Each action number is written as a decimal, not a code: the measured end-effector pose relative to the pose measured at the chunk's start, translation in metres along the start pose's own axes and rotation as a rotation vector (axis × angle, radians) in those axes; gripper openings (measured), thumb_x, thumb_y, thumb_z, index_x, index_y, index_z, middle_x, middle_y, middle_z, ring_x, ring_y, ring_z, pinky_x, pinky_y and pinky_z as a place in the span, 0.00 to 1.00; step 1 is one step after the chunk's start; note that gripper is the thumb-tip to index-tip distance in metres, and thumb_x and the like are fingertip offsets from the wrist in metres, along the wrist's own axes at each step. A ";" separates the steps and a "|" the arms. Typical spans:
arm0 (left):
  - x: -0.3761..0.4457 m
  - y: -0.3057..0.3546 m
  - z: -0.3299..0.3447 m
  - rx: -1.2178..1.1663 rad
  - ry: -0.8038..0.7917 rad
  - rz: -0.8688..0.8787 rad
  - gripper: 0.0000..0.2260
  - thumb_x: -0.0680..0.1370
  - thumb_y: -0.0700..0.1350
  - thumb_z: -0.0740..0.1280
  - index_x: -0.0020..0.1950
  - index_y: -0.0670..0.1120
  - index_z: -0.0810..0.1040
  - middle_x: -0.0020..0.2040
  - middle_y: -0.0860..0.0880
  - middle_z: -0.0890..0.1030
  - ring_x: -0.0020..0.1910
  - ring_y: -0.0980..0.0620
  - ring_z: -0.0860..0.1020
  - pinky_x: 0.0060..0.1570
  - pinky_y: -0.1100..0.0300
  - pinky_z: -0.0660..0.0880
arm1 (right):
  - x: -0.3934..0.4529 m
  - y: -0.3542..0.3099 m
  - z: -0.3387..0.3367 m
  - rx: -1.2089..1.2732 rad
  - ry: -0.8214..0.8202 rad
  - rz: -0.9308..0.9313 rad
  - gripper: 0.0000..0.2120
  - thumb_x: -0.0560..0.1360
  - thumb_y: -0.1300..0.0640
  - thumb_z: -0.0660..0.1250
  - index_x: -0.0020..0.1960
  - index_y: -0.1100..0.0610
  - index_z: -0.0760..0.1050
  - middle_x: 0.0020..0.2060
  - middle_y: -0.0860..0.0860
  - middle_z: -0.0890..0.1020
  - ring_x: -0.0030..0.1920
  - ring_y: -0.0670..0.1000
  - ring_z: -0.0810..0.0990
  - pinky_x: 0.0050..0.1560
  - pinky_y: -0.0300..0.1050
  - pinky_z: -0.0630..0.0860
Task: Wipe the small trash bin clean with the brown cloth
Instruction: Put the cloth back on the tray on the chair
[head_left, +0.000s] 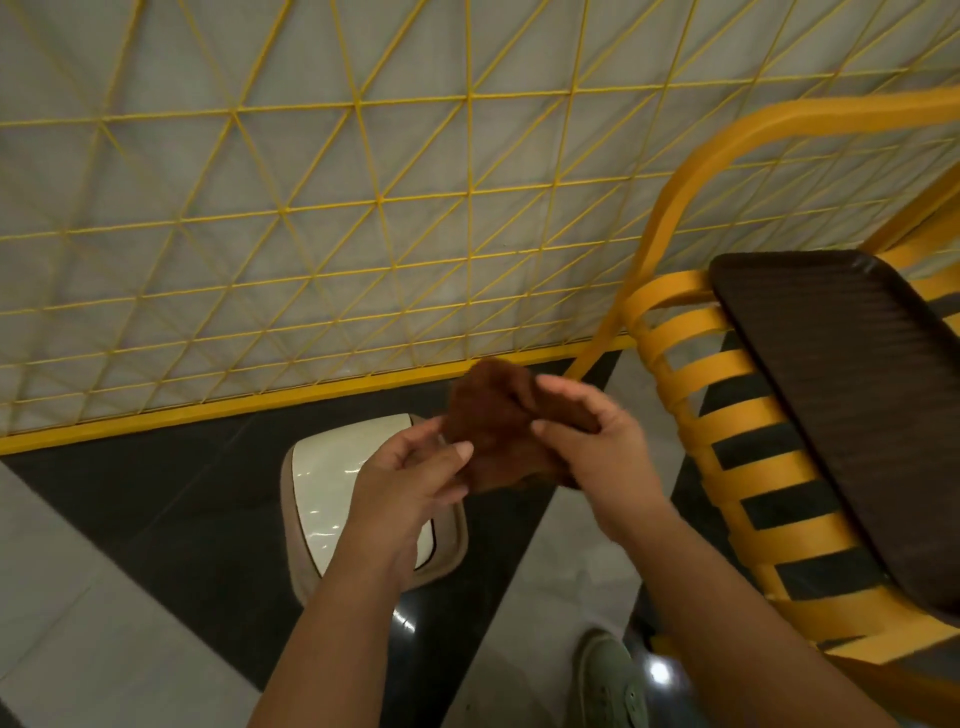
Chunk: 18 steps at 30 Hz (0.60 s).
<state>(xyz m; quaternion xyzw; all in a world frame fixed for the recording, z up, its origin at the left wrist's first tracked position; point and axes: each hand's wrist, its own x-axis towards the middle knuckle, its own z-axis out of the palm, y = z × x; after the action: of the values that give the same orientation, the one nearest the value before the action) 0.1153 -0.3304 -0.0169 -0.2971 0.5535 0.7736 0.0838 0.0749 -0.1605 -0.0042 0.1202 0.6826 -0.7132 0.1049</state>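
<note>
The small trash bin (327, 483) stands on the dark floor below my hands; it has a glossy cream lid and a beige rim. The brown cloth (493, 421) is bunched up in the air above the bin's right side. My left hand (415, 467) pinches the cloth's lower left edge with thumb and fingers. My right hand (592, 441) grips the cloth's right side, its fingers curled over it. My left forearm covers part of the bin's lid.
A yellow wire-grid partition (363, 234) with a yellow base rail runs behind the bin. To the right is a yellow slatted chair (737, 467) carrying a dark brown tray (852, 395). A shoe (608, 675) shows at the bottom. Floor tiles are grey and black.
</note>
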 end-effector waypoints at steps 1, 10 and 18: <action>0.002 -0.001 0.004 0.005 -0.009 0.009 0.16 0.72 0.37 0.73 0.58 0.49 0.80 0.53 0.43 0.83 0.51 0.46 0.83 0.45 0.57 0.81 | 0.008 -0.011 -0.014 0.027 0.096 -0.048 0.20 0.72 0.71 0.69 0.52 0.48 0.80 0.48 0.49 0.84 0.47 0.47 0.84 0.46 0.44 0.82; -0.009 -0.033 0.027 0.174 -0.015 0.007 0.10 0.75 0.42 0.72 0.53 0.54 0.80 0.50 0.48 0.84 0.49 0.50 0.83 0.47 0.58 0.77 | 0.041 -0.078 -0.221 -0.008 0.798 -0.037 0.19 0.76 0.65 0.64 0.62 0.49 0.77 0.50 0.48 0.80 0.52 0.49 0.80 0.40 0.36 0.77; -0.007 -0.042 0.060 0.333 -0.077 0.039 0.08 0.76 0.45 0.70 0.52 0.59 0.79 0.48 0.52 0.83 0.49 0.53 0.82 0.48 0.58 0.77 | 0.040 -0.041 -0.286 -0.627 0.710 0.243 0.20 0.76 0.59 0.67 0.67 0.48 0.72 0.66 0.57 0.72 0.63 0.60 0.72 0.59 0.55 0.73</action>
<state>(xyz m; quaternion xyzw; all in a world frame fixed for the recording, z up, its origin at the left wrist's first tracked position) 0.1181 -0.2585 -0.0344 -0.2383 0.6760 0.6835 0.1379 0.0316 0.1280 0.0109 0.3973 0.8392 -0.3708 -0.0209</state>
